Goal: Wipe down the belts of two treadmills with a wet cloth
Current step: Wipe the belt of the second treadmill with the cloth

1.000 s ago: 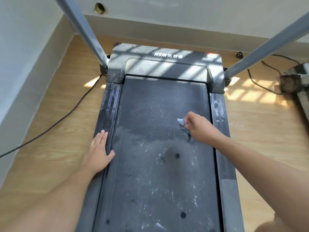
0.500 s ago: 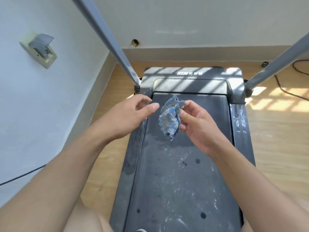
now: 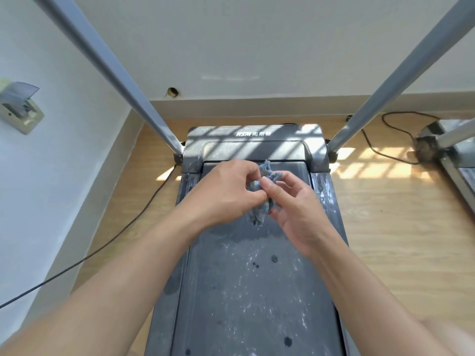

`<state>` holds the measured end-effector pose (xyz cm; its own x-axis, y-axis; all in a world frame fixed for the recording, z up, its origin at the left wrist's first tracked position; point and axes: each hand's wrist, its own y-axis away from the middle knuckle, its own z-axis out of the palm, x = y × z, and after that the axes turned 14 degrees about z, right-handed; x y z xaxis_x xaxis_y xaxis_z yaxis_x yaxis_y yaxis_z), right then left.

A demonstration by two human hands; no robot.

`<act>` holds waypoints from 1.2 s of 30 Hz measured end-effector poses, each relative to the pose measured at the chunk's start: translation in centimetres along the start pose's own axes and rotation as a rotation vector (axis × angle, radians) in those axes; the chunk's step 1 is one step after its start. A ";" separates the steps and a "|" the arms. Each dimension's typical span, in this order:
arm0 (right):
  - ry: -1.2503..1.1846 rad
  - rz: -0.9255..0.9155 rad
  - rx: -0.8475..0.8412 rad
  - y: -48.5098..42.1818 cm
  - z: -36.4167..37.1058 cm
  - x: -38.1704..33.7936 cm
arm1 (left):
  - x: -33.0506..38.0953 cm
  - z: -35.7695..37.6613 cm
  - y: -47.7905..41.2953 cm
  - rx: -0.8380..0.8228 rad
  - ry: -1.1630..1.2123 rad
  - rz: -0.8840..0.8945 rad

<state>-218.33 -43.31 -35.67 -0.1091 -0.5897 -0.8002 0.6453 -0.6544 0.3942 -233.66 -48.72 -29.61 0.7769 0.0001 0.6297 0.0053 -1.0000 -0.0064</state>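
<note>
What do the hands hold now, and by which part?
Both the left hand and the right hand pinch the crumpled blue cloth at its bunched middle, above the belt.

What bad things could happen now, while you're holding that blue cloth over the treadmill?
The crumpled blue cloth, pinched between the left hand and right hand, might drip. Dark wet spots already dot the dusty black treadmill belt, which could get slippery. A cloth bunched up like this may only smear the white specks around. The thin black cable on the wooden floor could catch a foot.
</note>
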 end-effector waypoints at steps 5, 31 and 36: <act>-0.022 -0.029 0.018 0.0 -1.3 -1.1 | -0.8 -0.6 -0.4 0.040 0.181 -0.064; 0.768 0.088 0.052 -2.3 -3.1 0.1 | -3.1 -0.8 -0.8 0.327 0.076 0.210; 0.796 0.025 -0.030 -2.0 -2.0 -1.0 | -3.0 -1.1 -0.8 0.094 -0.005 0.332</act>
<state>-217.99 -40.42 -36.59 0.4713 -0.0819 -0.8782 0.6614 -0.6259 0.4133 -236.68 -47.88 -30.68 0.7493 -0.3247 0.5772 -0.1905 -0.9404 -0.2818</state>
